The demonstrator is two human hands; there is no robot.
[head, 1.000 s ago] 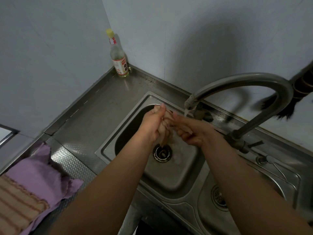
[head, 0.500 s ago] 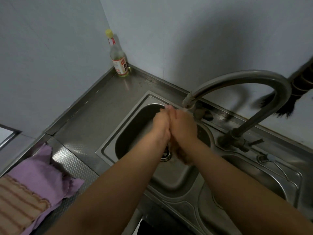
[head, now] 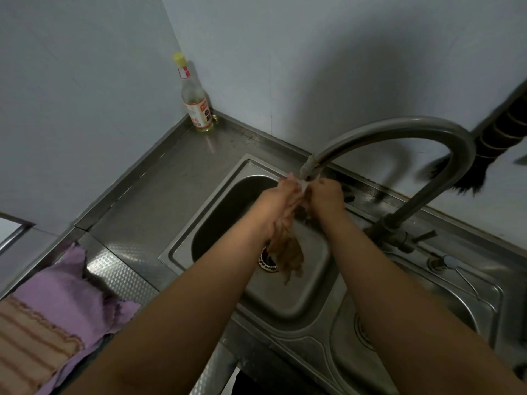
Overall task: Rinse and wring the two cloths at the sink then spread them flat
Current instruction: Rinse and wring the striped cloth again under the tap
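**Wet cloth over the drain: splash and slip are the worries**

Head view, the only one I have. Both hands meet under the faucet [head: 399,132] spout, above the left basin of the sink [head: 205,220]. My left hand [head: 273,206] has its fingers curled round the upper part of a brown cloth [head: 288,249]; my right hand [head: 325,195] grips the same bunch from the 3 o'clock side, fingers closed on it. The cloth's loose tail hangs down toward 6 o'clock, right above the drain [head: 266,260]. The hands are blurred, so I cannot tell whether water is running.

Risks as I judge them: the tail could drop onto the drain and pick up grime if the grip slackens. Twisting this close to the spout could knock knuckles against it or throw water onto the counter [head: 171,181].

At 8 o'clock, well apart, a purple cloth [head: 71,297] lies crumpled on the drainboard with a striped cloth [head: 31,346] partly on top of it. Spray reaching them would wet them, and which one is the task's second cloth I cannot say. A bottle [head: 195,104] stands in the corner at 11 o'clock, out of the way.
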